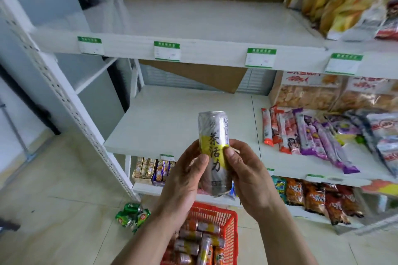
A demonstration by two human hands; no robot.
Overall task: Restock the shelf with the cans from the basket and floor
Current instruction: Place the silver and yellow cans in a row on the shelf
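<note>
Both hands (left hand [183, 180], right hand [247, 174]) around upright can [214, 135]

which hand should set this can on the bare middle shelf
Probably left: the bare shelf lies up and left of the can, on the left hand's side; snacks crowd the right.

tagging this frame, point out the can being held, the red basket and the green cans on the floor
can [213, 133]: head view, upper silver side
red basket [233, 232]: head view, right rim
green cans [132, 215]: head view, middle of the pile
</note>
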